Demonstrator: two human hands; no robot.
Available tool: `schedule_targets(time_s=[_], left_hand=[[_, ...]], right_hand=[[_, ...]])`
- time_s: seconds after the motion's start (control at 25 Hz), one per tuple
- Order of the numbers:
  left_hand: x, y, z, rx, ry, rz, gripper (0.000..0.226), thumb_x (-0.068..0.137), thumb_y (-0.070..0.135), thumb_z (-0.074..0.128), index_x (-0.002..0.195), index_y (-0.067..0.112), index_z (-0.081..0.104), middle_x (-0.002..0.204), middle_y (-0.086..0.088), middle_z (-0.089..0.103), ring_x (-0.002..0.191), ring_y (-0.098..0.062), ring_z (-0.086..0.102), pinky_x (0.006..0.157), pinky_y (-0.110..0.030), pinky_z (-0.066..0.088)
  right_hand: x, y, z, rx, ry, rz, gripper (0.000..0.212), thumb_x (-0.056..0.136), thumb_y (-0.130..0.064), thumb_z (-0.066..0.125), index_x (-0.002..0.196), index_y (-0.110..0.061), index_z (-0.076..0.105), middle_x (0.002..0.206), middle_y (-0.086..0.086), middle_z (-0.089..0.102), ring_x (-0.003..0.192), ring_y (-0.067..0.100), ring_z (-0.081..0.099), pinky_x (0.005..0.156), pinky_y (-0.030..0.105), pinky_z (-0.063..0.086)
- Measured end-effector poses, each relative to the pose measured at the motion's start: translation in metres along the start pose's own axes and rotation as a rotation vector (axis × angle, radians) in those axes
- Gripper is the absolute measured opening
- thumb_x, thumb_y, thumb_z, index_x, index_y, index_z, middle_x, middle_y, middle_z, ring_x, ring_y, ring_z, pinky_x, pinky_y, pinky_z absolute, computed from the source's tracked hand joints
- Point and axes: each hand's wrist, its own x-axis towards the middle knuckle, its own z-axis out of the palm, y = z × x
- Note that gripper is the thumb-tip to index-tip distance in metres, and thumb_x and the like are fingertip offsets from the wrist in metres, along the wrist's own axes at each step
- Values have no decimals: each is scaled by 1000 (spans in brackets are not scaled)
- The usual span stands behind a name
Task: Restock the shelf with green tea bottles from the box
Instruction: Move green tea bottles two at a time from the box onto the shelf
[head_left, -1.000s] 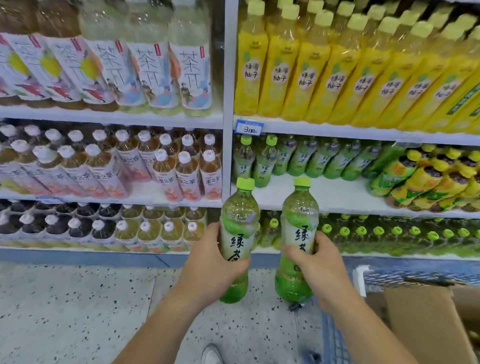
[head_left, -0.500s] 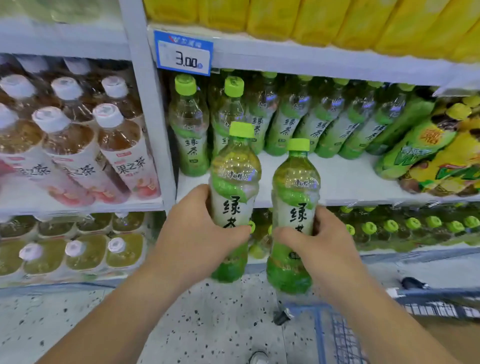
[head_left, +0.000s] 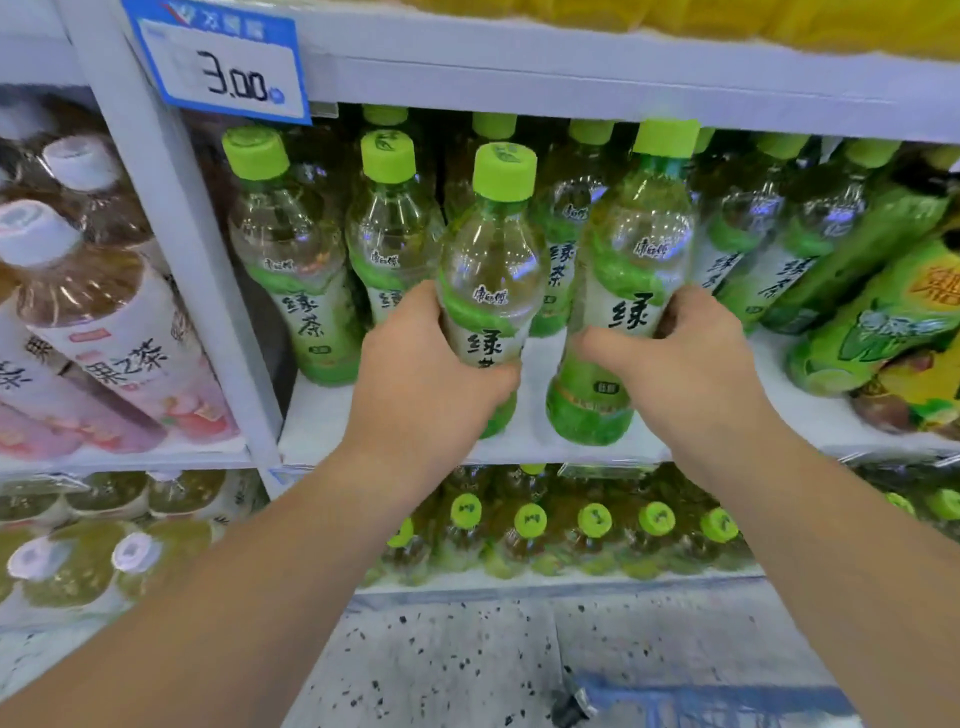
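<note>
Head view: left hand (head_left: 421, 379) grasps left bottle (head_left: 491, 270) at label band, fingers (head_left: 498, 375) curled round it. Right hand (head_left: 691, 364) wraps right bottle (head_left: 631, 270) the same way. Both bottles upright over shelf (head_left: 322, 421) front, just ahead of stocked row (head_left: 296, 291); base contact unclear. Likely full and weighty, with thin walls that yield and a slick label. Mid-body hold suits.

Head camera, close, facing shelf (head_left: 317, 426)
</note>
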Motion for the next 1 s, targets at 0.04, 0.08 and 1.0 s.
schedule_targets(time_s=[0.04,0.08,1.0], left_hand=[[1,-2,6,0,37,26,38,70,28,88,95,29,60,79,16,67,76,10,61,56,-5,42],[1,-4,11,-10,67,47,38,71,28,88,94,30,58,78,18,65,77,11,61,56,-6,42],[-22,-69,40,-11,158,-247,54,73,46,88,117,18,73,89,18,70,82,5,66,75,-13,55]], right_hand=[[5,5,1,7,-2,-24,29,69,-26,85,89,-28,64,81,-16,72,68,4,69,56,27,58],[8,9,2,22,-10,-50,30,70,-24,86,92,-28,66,82,-15,74,70,3,70,57,24,59],[4,91,23,-120,-97,-178,46,79,-41,83,115,-43,55,107,-28,62,93,-17,57,68,0,41]])
